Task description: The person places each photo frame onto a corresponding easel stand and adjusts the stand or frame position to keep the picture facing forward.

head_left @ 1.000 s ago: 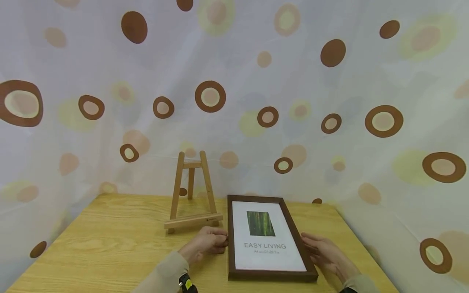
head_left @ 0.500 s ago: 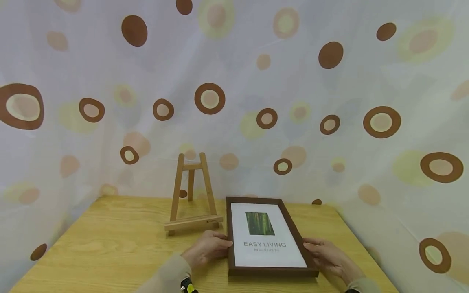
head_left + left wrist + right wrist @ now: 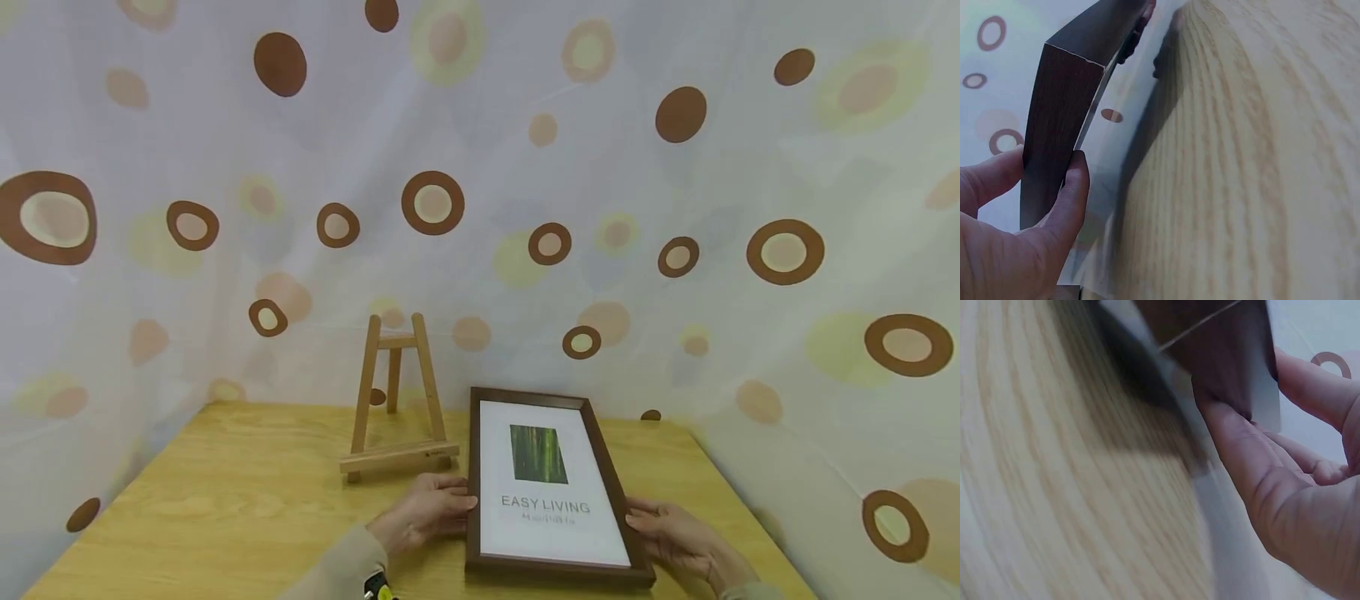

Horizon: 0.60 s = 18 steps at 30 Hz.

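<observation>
A dark brown picture frame [image 3: 553,500] with a white insert reading "EASY LIVING" and a small green forest picture is held between both hands. My left hand [image 3: 427,512] pinches its left side; in the left wrist view the thumb and fingers [image 3: 1072,194] lie on opposite faces of the frame's edge [image 3: 1063,106]. On the other side my right hand [image 3: 686,542] grips the right edge, and the right wrist view has fingers [image 3: 1229,425] under the frame's side [image 3: 1229,356]. The frame is raised off the table, as a gap and shadow show in both wrist views.
A small wooden easel [image 3: 397,454] stands upright just left of the frame, near the back of the wooden table [image 3: 225,500]. A pale curtain [image 3: 480,275] printed with brown and yellow dots surrounds the table at the back and sides.
Both hands have closed onto the frame's edges. The frame has come up from the table, its far edge appearing slightly higher. The easel has stayed in place.
</observation>
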{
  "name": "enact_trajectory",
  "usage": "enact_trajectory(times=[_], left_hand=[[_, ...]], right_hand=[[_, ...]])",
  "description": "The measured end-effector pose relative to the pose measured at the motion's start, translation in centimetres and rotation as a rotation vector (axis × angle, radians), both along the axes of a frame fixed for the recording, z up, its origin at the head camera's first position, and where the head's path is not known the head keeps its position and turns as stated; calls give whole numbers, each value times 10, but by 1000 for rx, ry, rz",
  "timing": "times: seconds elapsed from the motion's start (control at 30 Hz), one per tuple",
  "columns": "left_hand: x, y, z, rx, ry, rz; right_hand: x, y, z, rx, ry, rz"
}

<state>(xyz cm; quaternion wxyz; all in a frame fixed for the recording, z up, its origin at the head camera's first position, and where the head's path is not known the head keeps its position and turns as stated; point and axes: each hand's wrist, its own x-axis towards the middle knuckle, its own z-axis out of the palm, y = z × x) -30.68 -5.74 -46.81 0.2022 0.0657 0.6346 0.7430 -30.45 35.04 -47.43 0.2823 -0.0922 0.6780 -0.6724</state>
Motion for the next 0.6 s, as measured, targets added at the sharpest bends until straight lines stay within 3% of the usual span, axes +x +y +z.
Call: enact_trajectory(times=[0.23, 0.33, 0.6], left_hand=[[-1, -1, 6, 6, 36, -32], [0, -4, 6, 10, 57, -43], [3, -16, 12, 62, 124, -95]], right_hand=[[2, -3, 4, -241, -38, 14], [2, -7, 6, -291, -13, 15], [-3, -23, 18, -109, 117, -68]])
